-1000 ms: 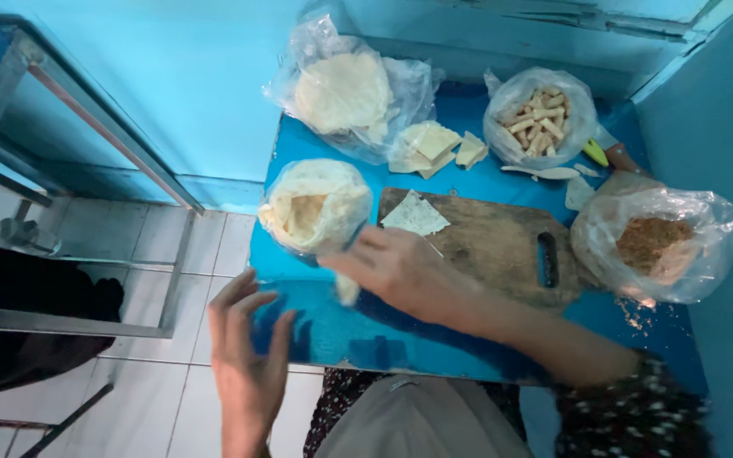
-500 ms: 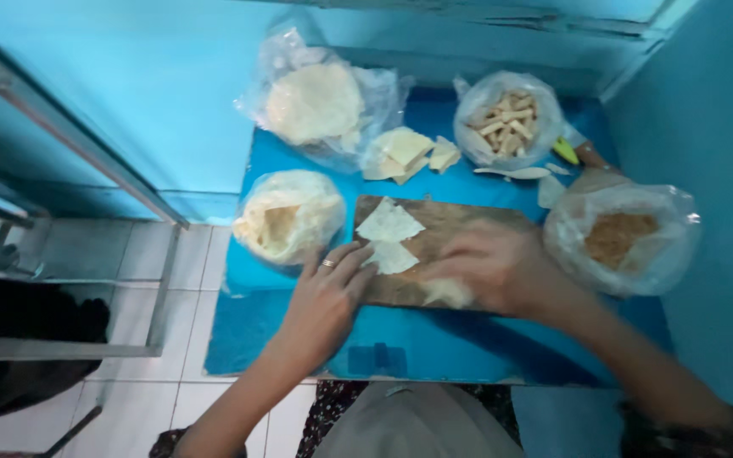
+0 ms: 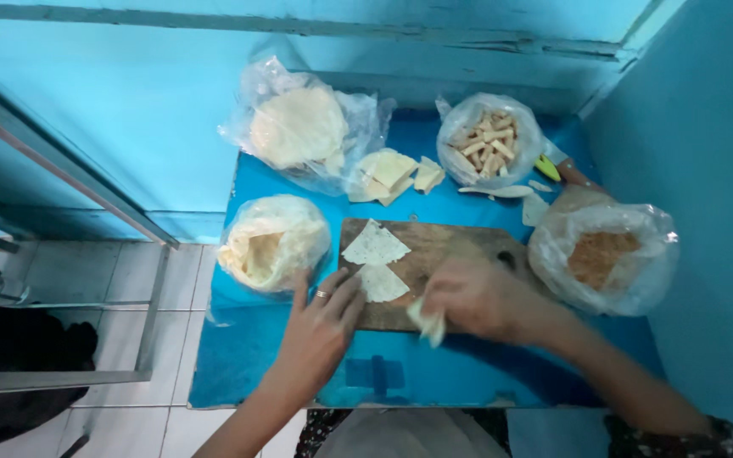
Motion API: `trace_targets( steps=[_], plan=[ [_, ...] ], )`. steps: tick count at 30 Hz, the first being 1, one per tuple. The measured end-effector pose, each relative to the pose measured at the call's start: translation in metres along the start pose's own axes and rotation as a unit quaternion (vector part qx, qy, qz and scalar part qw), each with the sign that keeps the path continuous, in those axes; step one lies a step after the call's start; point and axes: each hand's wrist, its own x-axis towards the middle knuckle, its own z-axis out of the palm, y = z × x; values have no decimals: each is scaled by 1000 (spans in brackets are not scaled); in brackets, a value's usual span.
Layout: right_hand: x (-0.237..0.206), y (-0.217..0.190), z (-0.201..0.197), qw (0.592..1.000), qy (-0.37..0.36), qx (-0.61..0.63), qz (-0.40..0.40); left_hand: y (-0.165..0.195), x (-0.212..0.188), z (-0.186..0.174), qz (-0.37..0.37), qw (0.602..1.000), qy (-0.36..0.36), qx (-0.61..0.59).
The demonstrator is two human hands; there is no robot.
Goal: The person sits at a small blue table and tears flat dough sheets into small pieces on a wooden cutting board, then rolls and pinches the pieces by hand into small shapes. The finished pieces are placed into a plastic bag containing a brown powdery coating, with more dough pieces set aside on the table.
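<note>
A brown wooden cutting board [image 3: 451, 246] lies on a blue table [image 3: 256, 365]. Two pale triangular dough sheets lie on its left part: one [image 3: 374, 246] further back, one [image 3: 382, 284] nearer me. My left hand [image 3: 320, 335], a ring on one finger, rests at the board's left edge with its fingertips touching the nearer sheet. My right hand [image 3: 477, 298] is over the board's middle, fingers closed on a small folded piece of pale dough [image 3: 428, 325] that hangs at the board's front edge.
Clear plastic bags stand around the board: flat round sheets [image 3: 299, 127] at back left, a crumpled bag of sheets [image 3: 271, 242] at left, pale sticks [image 3: 489, 140] at back, brown crumbs [image 3: 606, 256] at right. Cut dough pieces [image 3: 388, 174] lie behind the board. Blue walls close in behind and right.
My left hand came up from below the table edge onto the board's left side. My right hand moved right to the board's middle, now holding a folded dough piece.
</note>
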Motion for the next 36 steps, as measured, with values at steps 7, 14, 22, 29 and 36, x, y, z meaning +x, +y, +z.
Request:
trace_targets(
  steps=[7,14,22,29,36],
  plan=[
    [-19,31,-12,953,-63,-13,297,0,0,-2,5,1000,26,-5],
    [-5,11,8,868,-92,355,335,-1,7,3,-4,997,13,71],
    [29,-65,35,955,-128,166,211,6,14,7,-18,993,-43,108],
    [26,-71,17,981,-99,88,143,2,24,3,-26,993,-38,109],
    [25,1,-36,892,190,269,310,-5,14,0,1,998,53,24]
  ],
)
